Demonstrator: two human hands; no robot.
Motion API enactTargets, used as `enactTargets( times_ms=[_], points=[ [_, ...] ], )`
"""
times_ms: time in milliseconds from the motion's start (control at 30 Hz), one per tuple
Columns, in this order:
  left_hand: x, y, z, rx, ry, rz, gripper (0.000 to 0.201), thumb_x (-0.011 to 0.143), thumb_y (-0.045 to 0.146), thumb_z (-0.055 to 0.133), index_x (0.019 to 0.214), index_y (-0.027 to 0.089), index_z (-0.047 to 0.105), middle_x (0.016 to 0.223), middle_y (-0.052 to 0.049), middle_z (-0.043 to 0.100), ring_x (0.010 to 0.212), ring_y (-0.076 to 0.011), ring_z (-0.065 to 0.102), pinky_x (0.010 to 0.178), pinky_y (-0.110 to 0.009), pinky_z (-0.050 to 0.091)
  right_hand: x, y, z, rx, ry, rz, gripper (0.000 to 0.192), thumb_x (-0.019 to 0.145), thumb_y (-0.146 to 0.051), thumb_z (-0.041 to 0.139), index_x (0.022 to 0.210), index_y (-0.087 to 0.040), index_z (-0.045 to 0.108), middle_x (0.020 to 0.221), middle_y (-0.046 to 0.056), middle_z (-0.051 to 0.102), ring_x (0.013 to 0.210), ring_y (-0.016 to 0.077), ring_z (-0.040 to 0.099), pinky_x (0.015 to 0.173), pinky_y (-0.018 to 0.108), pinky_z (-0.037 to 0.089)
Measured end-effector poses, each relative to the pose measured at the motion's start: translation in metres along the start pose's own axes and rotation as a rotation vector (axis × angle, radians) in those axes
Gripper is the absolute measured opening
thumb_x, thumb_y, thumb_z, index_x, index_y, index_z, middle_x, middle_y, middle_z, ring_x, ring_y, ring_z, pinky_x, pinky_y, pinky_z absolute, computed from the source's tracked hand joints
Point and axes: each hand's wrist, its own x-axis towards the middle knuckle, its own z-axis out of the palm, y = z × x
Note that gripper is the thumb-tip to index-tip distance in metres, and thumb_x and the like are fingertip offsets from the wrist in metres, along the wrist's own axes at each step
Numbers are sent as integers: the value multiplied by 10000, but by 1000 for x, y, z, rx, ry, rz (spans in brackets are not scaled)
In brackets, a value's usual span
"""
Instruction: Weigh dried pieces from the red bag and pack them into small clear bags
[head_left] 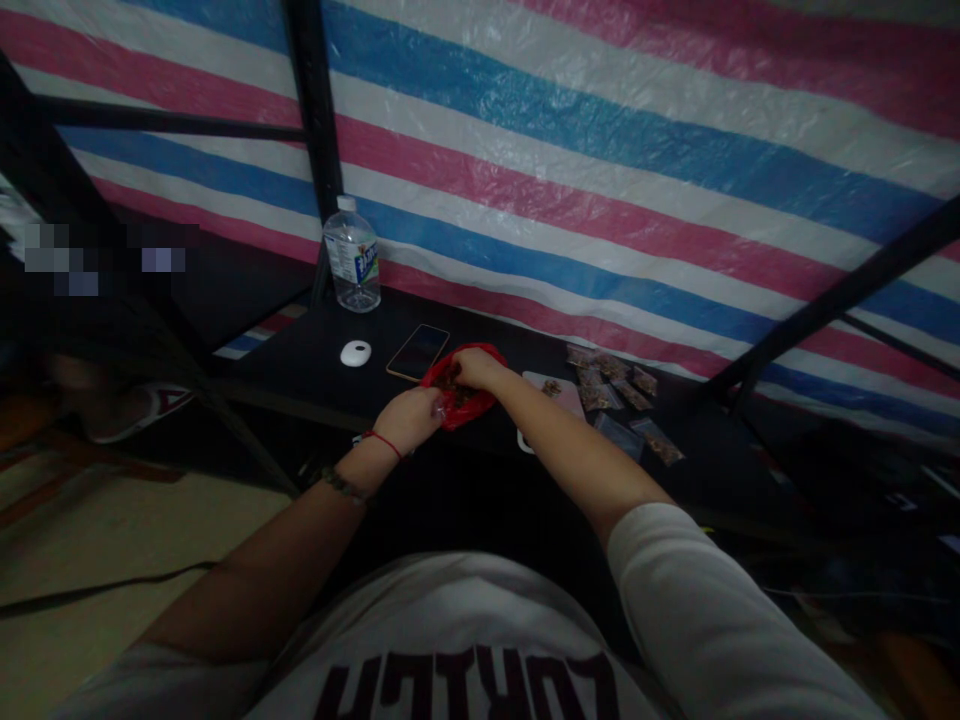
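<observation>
My left hand [420,415] is closed on the near left edge of a red plastic bag [472,412]. The bag's mouth gapes, and small brown dried pieces [448,381] show inside. My right hand [476,368] reaches into the bag from the right, its fingers bent together among the pieces. What its fingertips hold is hidden. Partly behind my right forearm lies a flat, pale device like a small scale [570,401], with a little heap of brown pieces [552,388] on top. Several small clear bags of brown pieces [600,397] lie to its right.
A phone [418,352] and a white computer mouse [355,353] lie left of the red bag on the black table [300,365]. A clear bottle [352,258] stands at the back left. Black metal posts [311,110] and a striped plastic sheet [562,170] bound the table's back.
</observation>
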Motion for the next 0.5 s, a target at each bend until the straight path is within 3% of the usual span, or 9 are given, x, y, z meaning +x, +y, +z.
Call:
enactTargets(
  times_ms=[300, 500],
  points=[
    [0, -1, 2, -6, 6, -3, 203, 847, 259, 475, 903, 178, 653, 882, -88, 689, 815, -197, 642, 733, -267, 454, -5, 4, -6, -30, -21, 17, 313, 740, -127, 603, 1013, -217, 725, 1000, 41, 726, 895, 177, 657, 748, 212, 457],
    [0, -1, 1, -23, -4, -21, 223, 856, 281, 485, 955, 178, 657, 947, -95, 692, 874, -203, 644, 777, -272, 461, -12, 12, -14, 140, 51, 33, 264, 706, -116, 609, 928, -197, 729, 896, 20, 729, 789, 140, 652, 678, 187, 449]
  ],
)
